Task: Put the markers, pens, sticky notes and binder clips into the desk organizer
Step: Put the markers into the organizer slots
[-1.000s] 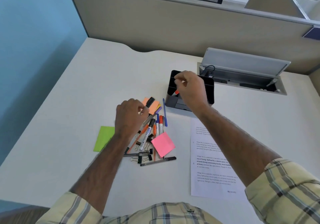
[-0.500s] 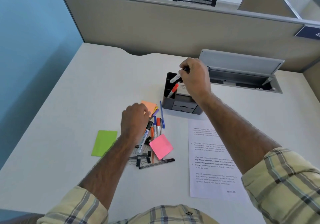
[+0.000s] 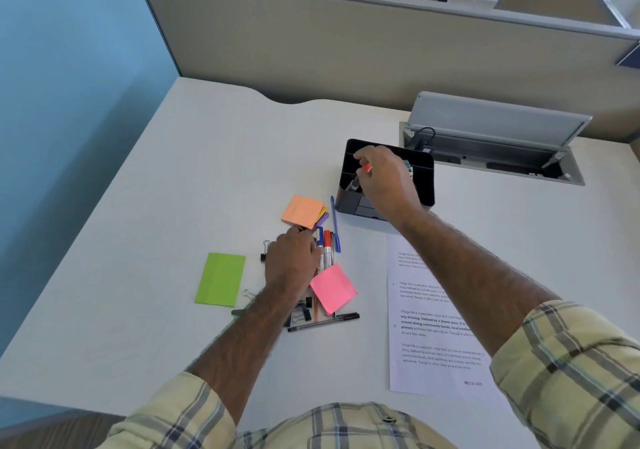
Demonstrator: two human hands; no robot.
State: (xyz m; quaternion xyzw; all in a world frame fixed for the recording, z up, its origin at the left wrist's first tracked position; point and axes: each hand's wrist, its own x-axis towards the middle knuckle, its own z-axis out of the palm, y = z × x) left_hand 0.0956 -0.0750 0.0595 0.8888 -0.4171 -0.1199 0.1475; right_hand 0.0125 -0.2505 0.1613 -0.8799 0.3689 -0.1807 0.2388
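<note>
The black desk organizer point(image 3: 425, 185) stands right of the table's middle. My right hand point(image 3: 386, 180) hovers over its front compartments, fingers curled, pinching a white marker point(image 3: 354, 183) whose body reaches down inside; a red marker cap point(image 3: 367, 168) shows beside the fingers. My left hand point(image 3: 293, 261) rests on the pile of markers point(image 3: 325, 244), fingers curled round one with a black end. Orange point(image 3: 302, 210), pink point(image 3: 333, 288) and green point(image 3: 220, 279) sticky notes, a blue pen point(image 3: 335, 226), black pens point(image 3: 325, 322) and binder clips point(image 3: 265, 251) lie around it.
A printed sheet point(image 3: 438, 313) lies right of the pile under my right forearm. An open cable box point(image 3: 495, 152) with a raised lid sits behind the organizer. A beige partition point(image 3: 346, 50) closes the desk's far edge; a blue wall is on the left.
My right hand has lowered the white marker from above the organizer down into it. My left hand slid toward me and to the left, onto the marker pile.
</note>
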